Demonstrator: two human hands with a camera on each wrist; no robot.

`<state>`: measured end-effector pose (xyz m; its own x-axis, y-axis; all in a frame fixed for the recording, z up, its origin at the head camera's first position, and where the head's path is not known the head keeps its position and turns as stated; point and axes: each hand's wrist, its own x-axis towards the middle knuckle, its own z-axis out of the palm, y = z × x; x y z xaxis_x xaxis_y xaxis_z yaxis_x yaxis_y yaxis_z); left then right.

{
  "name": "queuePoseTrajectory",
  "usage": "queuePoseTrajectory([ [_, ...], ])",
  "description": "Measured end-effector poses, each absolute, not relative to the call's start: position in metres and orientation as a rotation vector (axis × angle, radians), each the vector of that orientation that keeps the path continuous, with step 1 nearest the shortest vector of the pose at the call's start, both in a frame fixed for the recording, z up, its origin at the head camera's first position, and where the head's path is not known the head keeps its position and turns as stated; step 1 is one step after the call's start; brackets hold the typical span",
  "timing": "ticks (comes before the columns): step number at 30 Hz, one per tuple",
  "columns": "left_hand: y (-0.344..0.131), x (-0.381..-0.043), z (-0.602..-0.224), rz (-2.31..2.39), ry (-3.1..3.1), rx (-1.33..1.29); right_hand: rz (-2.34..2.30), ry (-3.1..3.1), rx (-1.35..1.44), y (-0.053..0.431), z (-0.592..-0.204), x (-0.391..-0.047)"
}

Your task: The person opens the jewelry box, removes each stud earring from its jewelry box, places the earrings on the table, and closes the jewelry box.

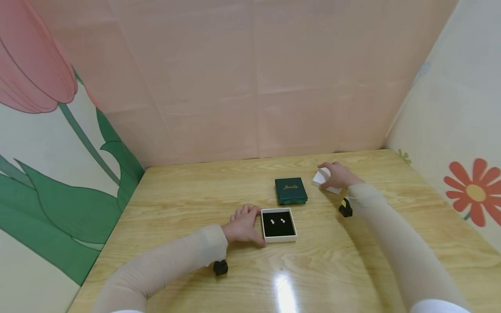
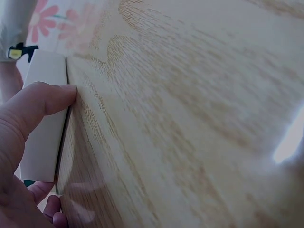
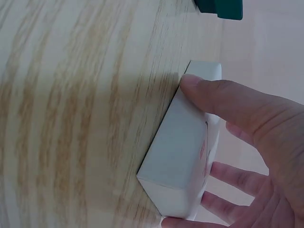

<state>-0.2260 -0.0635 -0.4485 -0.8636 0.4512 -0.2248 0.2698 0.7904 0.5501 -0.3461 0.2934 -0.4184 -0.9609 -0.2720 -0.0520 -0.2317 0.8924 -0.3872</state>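
An open white jewelry box [image 1: 279,239] sits mid-table, its black insert [image 1: 278,229] bearing a pair of small pearl-like earrings [image 1: 283,221]. My left hand [image 1: 244,226] holds this box at its left side; in the left wrist view the thumb [image 2: 50,97] lies on the box's near wall, with other fingertips low at its end. Farther right, my right hand [image 1: 337,174] grips a white box lid [image 3: 173,137] lying on the table, thumb on the near side and fingers along the far side. Red marks show on the lid's top, mostly hidden.
Behind the open box stands a closed dark green jewelry box [image 1: 291,190] with gold lettering. The wooden table [image 1: 188,187] meets a pink backdrop [image 1: 203,87] at the back, with flower-printed panels on both sides. Black wrist cameras hang under both wrists.
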Motion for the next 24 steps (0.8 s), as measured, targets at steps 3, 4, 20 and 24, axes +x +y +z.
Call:
queuePoseTrajectory([
  [3, -0.063, -0.226, -0.448, 0.733, 2.633, 0.545, -0.576, 2.935, -0.362, 0.292, -0.419, -0.345],
  [4, -0.063, -0.226, -0.448, 0.737, 2.633, 0.546, -0.566, 2.932, -0.356, 0.292, -0.418, -0.345],
  [20, -0.063, -0.225, -0.449, 0.771, 2.653, 0.55, -0.762, 2.937, -0.526, 0.267, -0.381, -0.332],
  [24, -0.063, -0.226, -0.45, 0.773, 2.653, 0.553, -0.827, 2.96, -0.61, 0.25, -0.367, -0.318],
])
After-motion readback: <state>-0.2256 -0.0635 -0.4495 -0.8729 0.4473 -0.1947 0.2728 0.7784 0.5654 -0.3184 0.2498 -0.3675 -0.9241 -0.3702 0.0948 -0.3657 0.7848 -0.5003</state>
